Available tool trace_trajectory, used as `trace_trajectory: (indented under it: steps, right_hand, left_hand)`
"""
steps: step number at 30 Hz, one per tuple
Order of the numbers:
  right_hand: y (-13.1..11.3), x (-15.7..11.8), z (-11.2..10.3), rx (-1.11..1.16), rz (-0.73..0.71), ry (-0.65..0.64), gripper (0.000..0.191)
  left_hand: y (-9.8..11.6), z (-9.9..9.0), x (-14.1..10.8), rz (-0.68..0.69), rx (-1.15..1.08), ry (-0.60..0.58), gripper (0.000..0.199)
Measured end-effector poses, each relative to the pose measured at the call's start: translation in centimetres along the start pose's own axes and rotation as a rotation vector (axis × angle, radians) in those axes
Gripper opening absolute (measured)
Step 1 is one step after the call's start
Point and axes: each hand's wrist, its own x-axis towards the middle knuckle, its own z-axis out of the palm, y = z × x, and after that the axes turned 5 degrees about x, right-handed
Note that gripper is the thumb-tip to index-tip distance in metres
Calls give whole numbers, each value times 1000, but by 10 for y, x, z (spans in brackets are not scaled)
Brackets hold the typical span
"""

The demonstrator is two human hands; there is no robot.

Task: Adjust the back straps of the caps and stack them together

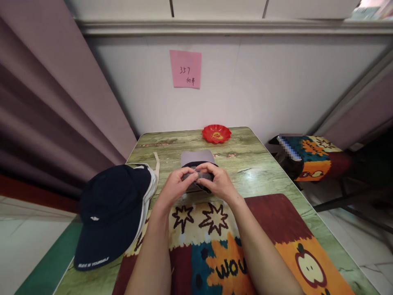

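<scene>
Both my hands meet at the middle of the frame, closed on the rear strap of a grey cap point(197, 158). My left hand point(175, 184) pinches the strap from the left, my right hand point(216, 181) from the right, fingertips almost touching; the buckle between them is too small to make out clearly. Lower left, a navy cap point(112, 209) lies on the table point(264, 172). A red dish point(216, 133) sits at the far edge, and a patterned mat point(270, 229) lies under my forearms.
</scene>
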Motion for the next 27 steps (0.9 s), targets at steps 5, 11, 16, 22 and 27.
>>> trace_trajectory:
  steps: [5,11,16,22,27]
  right_hand:
    - [7,0,-10,-60,48,-108,18]
    - [8,0,-10,-119,8,-93,13]
    - [6,-1,-12,-127,-5,-68,15]
    - [26,-3,-43,-25,-10,130,30]
    - [59,-12,-67,-382,59,227,42]
  left_hand:
    - [-8,-8,1,21,40,-8,24]
    - [-15,-12,1,14,68,-11,21]
    - [-13,-10,1,64,106,2,22]
    - [-31,-29,0,-19,319,442,29]
    - [-61,-38,1,-49,721,319,34]
